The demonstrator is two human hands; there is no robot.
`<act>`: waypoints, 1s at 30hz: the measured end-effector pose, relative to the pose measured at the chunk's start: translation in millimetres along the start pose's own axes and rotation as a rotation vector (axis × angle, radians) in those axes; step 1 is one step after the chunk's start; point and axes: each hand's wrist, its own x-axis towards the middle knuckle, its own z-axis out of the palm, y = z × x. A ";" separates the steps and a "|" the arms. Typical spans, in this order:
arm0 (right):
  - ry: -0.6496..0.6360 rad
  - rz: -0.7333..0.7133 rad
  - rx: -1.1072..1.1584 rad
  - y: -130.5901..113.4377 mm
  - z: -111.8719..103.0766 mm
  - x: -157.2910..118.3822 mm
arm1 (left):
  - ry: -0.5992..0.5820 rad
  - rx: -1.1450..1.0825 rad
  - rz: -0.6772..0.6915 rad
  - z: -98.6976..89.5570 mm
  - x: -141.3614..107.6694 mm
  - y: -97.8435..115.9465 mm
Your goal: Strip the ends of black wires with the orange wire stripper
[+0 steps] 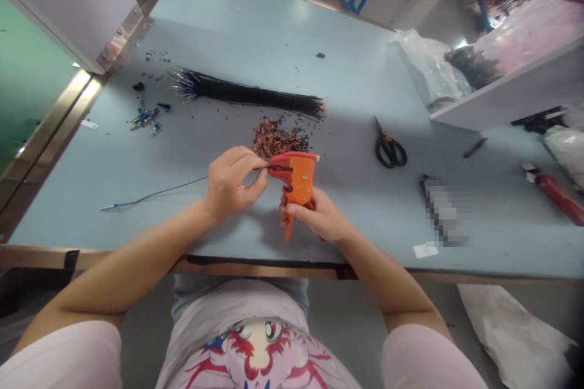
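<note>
Pinched in my left hand is a thin black wire, its near end at the red jaws of a wire stripper. The wire trails left across the table to a blue and silver terminal at its far tip. My right hand is wrapped round the handles of the orange and red wire stripper, held upright over the table. Just behind the tool lies a heap of short copper and black scraps. Farther back rests a long bundle of black wires with blue terminals on its left end.
Black-handled scissors lie to the right, near a blurred grey object and a white paper slip. Loose blue terminals are at the left. Plastic bags and a shelf panel stand at the right.
</note>
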 end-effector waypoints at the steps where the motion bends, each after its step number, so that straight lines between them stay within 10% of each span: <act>1: 0.003 0.002 -0.004 0.1 -0.2 -0.1 | -0.002 0.004 -0.004 0.1 0.0 -0.2; 30: 0.015 0.015 -0.163 -2.3 -0.5 0.3 | -0.077 0.069 0.010 0.6 -1.2 -1.9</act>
